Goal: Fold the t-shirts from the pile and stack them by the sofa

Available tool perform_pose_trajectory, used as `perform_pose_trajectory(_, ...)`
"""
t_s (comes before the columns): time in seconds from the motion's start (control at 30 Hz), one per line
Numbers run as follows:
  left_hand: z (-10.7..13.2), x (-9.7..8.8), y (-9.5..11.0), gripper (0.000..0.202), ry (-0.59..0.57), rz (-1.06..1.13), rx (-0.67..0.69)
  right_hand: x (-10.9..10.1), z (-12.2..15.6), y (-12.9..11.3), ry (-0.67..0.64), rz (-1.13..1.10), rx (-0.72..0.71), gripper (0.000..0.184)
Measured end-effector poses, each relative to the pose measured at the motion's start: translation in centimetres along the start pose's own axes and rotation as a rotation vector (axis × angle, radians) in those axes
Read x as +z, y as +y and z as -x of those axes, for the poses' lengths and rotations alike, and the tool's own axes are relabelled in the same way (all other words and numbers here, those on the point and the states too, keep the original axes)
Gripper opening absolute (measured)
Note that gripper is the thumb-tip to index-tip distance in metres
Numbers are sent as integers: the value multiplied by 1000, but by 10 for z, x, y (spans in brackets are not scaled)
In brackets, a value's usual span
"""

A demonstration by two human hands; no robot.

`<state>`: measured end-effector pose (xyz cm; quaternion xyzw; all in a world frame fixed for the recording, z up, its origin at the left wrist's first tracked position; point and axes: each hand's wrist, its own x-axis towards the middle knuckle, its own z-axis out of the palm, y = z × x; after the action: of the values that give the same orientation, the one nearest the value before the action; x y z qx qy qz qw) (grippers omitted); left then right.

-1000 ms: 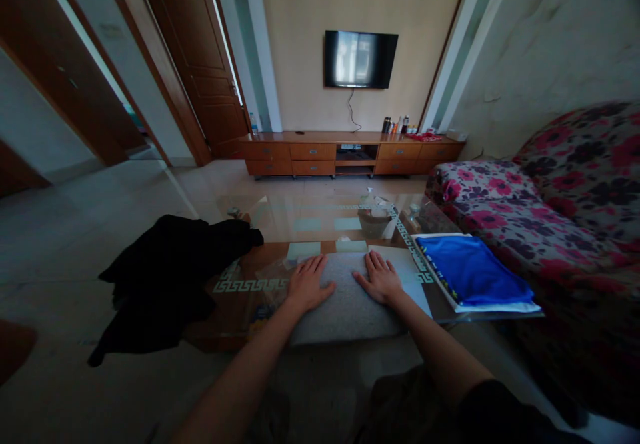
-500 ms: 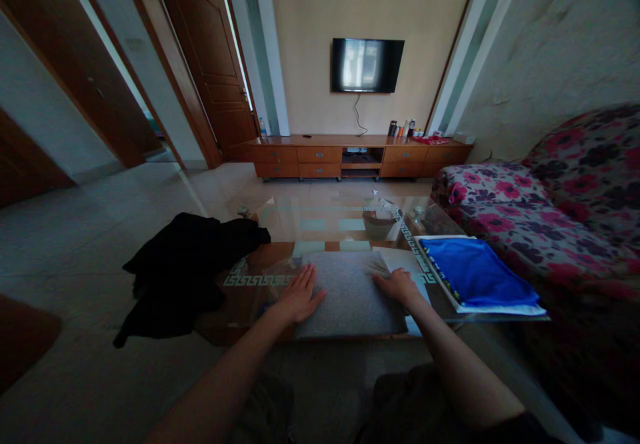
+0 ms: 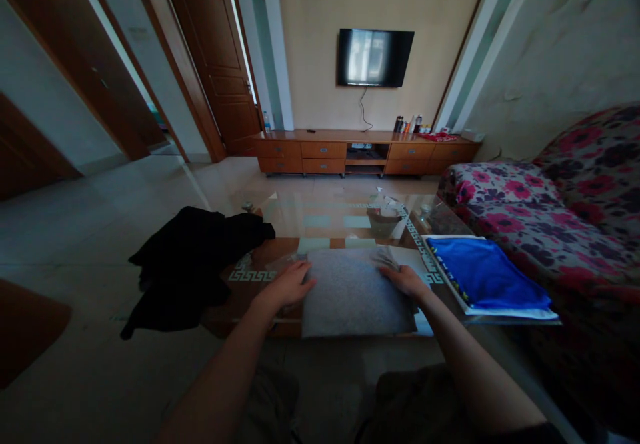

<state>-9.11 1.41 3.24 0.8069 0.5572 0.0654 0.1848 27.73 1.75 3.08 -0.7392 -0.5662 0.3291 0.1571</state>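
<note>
A folded grey cloth lies flat on the near end of a glass coffee table. My left hand rests at the cloth's left edge, fingers stretched out and touching it. At the right edge my right hand lies with fingers extended over the cloth's far right corner. Neither hand visibly grips anything. A folded blue cloth sits on white cloth at the table's right end, apart from both hands.
A black garment is heaped over the table's left end. A small basket stands further back on the glass. A floral sofa runs along the right. Beyond are a wooden TV cabinet and a wall television.
Both hands have slid outward from the top of the grey cloth to its left and right edges. The camera has shifted slightly.
</note>
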Motion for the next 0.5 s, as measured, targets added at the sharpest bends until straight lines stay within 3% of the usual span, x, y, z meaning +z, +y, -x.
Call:
perform_pose_trajectory(0.17, 2, -9, 3, 48, 15, -13, -36, 3, 3, -12, 81, 108, -14, 46)
perform_pose_trajectory(0.27, 3, -14, 7, 43, -21, -50, -45, -12, 4, -26, 177, 220, -51, 48)
perform_pose_trajectory(0.37, 3, -15, 10, 41, -50, -53, -32, -46, 9, -45, 254, 369, -164, 47)
perform_pose_trajectory(0.5, 1, -12, 13, 39, -81, -29, -19, -109, 24, -73, 339, 544, -240, 55)
